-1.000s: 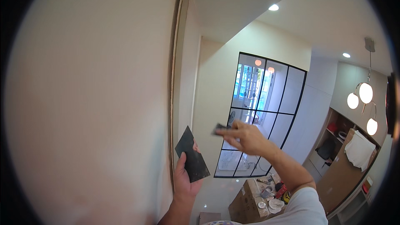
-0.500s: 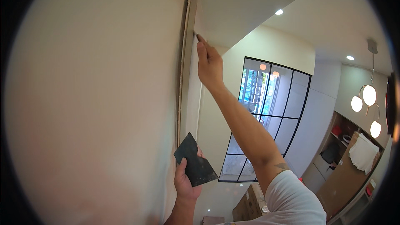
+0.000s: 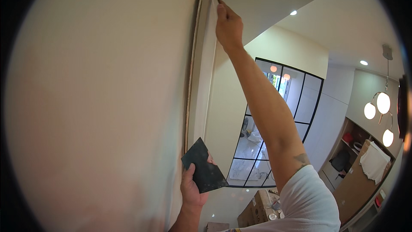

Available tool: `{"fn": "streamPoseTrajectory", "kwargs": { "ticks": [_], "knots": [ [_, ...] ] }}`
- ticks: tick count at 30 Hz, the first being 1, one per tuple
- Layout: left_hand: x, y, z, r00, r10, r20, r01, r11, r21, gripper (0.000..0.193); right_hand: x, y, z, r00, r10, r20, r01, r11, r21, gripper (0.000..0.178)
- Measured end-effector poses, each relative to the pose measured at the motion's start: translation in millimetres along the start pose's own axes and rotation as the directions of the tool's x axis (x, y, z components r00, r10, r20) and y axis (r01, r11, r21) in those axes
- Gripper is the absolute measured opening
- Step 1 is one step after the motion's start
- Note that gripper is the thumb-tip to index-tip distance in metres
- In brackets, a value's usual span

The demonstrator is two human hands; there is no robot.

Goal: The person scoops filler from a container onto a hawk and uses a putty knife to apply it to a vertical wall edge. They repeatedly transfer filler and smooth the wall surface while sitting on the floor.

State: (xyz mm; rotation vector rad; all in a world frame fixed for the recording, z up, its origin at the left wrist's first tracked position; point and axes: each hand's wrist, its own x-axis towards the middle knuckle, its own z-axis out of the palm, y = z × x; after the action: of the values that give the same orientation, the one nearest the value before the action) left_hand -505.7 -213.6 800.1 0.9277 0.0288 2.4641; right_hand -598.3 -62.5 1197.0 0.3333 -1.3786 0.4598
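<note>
My left hand (image 3: 192, 189) is closed on a thin dark board (image 3: 204, 169), with the thumb lying across its face. The board tilts low beside the wall, and a pinkish patch shows at its right edge. Stretched up high, my right hand (image 3: 229, 28) is closed in a pinch around a small dark tool (image 3: 220, 1); only its tip shows, so its kind cannot be told. That hand is near the top of a tall pale frame (image 3: 201, 66) standing out from the wall. A rough-edged strip runs down the frame's left side.
The plain wall (image 3: 103, 103) fills the left side. Behind my right arm stands a black-framed glass partition (image 3: 307, 90). A pendant lamp (image 3: 383, 103) hangs at the right, above a brown panel (image 3: 354, 184) draped with white cloth. A cardboard box (image 3: 255, 210) sits below.
My right hand has moved up and slightly right, from the frame's side to near its top. My left hand and the board stay nearly in place. The view has shifted slightly.
</note>
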Motion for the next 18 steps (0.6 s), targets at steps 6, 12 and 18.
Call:
{"fn": "streamPoseTrajectory", "kwargs": {
  "ticks": [6, 12, 18],
  "knots": [
    [-2, 2, -7, 0.995, -0.063, -0.08, 0.068, 0.996, 0.061, 0.049, -76, -11, -118, 0.835, 0.316, 0.45, -0.466, 0.841, 0.273, 0.047],
    [1, -3, -25, 0.907, -0.397, -0.14, 0.405, 0.913, 0.04, 0.045, -226, -24, -229, 0.015, 0.312, 0.95, -0.961, 0.265, -0.072, 0.04],
    [-40, -43, -32, 0.889, -0.396, -0.228, 0.426, 0.899, 0.099, 0.049, -346, 44, -313, -0.218, 0.597, 0.772, -0.768, 0.383, -0.513, 0.04]
  ]
}}
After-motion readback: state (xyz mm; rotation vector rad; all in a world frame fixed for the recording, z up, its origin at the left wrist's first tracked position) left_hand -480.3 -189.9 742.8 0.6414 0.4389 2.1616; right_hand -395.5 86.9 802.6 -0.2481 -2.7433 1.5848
